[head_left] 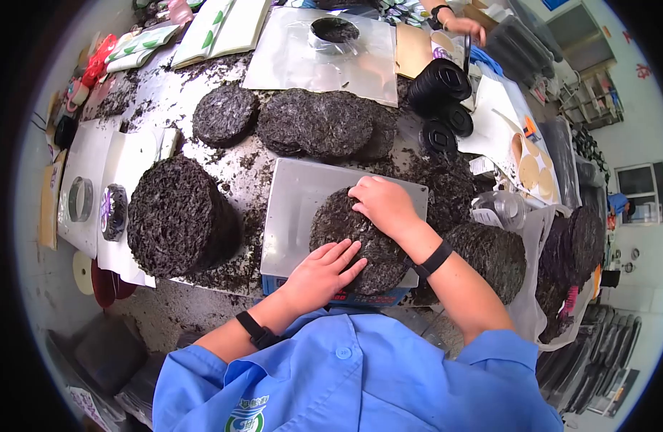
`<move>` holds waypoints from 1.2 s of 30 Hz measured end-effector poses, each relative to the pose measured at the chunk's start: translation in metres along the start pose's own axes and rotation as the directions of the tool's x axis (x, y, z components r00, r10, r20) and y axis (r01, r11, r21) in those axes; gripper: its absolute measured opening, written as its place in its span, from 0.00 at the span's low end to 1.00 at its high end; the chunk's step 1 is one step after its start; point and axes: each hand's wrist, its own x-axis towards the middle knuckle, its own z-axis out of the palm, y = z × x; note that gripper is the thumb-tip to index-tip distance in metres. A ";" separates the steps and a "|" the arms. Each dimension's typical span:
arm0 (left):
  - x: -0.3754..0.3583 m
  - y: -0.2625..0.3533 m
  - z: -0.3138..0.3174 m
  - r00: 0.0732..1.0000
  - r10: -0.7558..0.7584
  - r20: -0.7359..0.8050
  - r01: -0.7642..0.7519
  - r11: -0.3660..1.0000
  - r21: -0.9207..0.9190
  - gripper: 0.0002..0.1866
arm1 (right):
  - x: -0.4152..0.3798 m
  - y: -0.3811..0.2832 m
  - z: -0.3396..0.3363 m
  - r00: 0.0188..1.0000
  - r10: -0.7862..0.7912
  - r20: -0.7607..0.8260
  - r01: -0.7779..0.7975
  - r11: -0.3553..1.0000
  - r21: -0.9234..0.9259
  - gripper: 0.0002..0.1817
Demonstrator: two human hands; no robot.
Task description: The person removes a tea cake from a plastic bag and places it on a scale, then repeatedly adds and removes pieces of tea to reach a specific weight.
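Observation:
A round dark disc of dried, leafy-looking material (333,217) lies on a grey metal plate (289,209) in front of my body. My left hand (330,272) rests on the disc's lower left part with its fingers spread. Over the disc's upper right edge, my right hand (383,205) has its fingers bent and close together; what its fingertips hold, if anything, is hidden. A blue box edge (274,284) shows under the plate.
A tall stack of dark discs (174,216) stands at the left, with more discs (331,124) behind the plate. Black round lids (441,83) are piled at the back right. Another person's hand (466,27) is beyond them. Discs (489,255) lie at the right.

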 end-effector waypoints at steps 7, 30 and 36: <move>0.000 0.002 -0.001 1.000 -0.007 0.010 0.008 1.000 -0.022 0.30 | 0.010 0.005 0.000 0.998 0.020 0.061 -0.021 1.000 0.016 0.07; -0.002 0.008 -0.008 0.997 0.023 0.070 -0.026 0.998 0.054 0.41 | -0.190 0.159 -0.190 0.408 0.785 -0.467 -0.754 0.578 0.312 0.07; -0.003 0.005 -0.005 0.999 0.020 0.047 -0.022 0.999 0.045 0.36 | -0.040 -0.019 -0.082 0.966 0.237 -0.107 -0.190 0.924 0.332 0.11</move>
